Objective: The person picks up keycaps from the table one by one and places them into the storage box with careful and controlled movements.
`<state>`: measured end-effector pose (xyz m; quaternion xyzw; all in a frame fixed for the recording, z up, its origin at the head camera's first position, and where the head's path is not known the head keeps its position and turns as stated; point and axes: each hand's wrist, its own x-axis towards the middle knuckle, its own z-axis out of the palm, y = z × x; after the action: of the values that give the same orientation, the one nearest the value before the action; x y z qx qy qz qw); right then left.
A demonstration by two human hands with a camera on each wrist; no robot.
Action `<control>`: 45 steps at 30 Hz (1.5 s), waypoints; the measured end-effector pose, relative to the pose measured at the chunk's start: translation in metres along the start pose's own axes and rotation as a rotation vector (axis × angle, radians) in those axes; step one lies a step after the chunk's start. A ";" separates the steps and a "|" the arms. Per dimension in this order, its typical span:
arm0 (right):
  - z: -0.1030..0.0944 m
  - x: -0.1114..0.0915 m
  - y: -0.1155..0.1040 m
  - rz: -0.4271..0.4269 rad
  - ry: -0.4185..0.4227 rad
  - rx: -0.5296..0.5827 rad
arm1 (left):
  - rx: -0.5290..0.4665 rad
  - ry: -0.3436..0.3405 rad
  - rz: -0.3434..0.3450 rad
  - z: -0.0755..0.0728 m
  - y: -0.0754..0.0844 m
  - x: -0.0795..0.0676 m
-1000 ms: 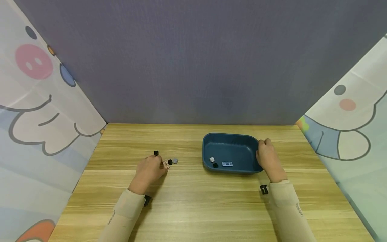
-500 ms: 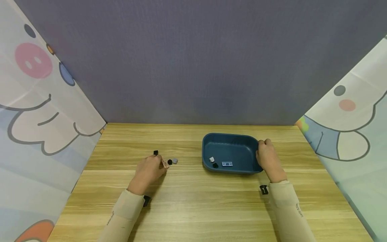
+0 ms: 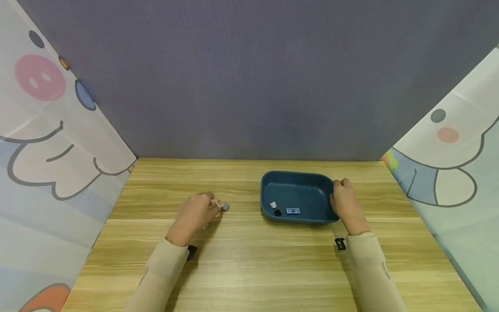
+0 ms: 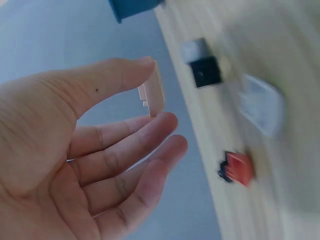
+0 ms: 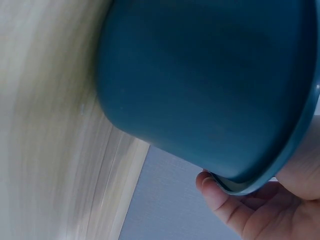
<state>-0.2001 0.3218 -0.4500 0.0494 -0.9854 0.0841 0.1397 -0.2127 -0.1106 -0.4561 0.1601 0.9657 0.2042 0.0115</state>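
My left hand [image 3: 195, 214] pinches a small flat beige tile [image 3: 219, 202] printed with dark marks. In the left wrist view the tile [image 4: 156, 92] stands edge-on between thumb and fingertips, raised off the table. Just beyond it lies a small grey piece [image 3: 226, 207]. That wrist view also shows a black cube [image 4: 205, 71], a whitish flat piece [image 4: 262, 106] and a red piece with a black part [image 4: 240, 168] on the table. My right hand [image 3: 346, 203] grips the right end rim of a dark blue plastic bin [image 3: 300, 195].
Inside the bin lie a small white cube [image 3: 273, 205], a black piece [image 3: 277, 212] and a blue-and-white tile [image 3: 293, 211]. A grey panel [image 3: 249, 86] rises behind the wooden table [image 3: 257, 268], and cartoon-printed sheets flank both sides.
The left hand has lifted the beige tile and shifted slightly right and away, now covering the black pieces near it. A whitish piece shows below the hand. The right hand and bin stay put.
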 end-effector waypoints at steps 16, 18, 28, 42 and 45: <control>0.002 0.000 0.003 -0.018 0.032 -0.006 | -0.036 0.011 0.158 -0.006 0.067 0.045; 0.001 -0.001 0.003 -0.016 0.022 -0.010 | -0.052 0.002 0.181 -0.002 0.077 0.052; 0.000 0.000 0.000 -0.030 0.024 -0.009 | -0.057 -0.062 0.333 0.021 0.124 0.075; 0.006 0.001 0.002 -0.037 0.066 -0.004 | 0.004 -0.071 0.389 0.055 0.143 0.090; 0.006 0.002 0.003 -0.037 0.071 -0.009 | 0.011 -0.076 0.383 0.056 0.143 0.091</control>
<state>-0.2038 0.3236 -0.4558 0.0643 -0.9791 0.0789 0.1763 -0.2503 0.0635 -0.4463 0.3486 0.9175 0.1912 0.0079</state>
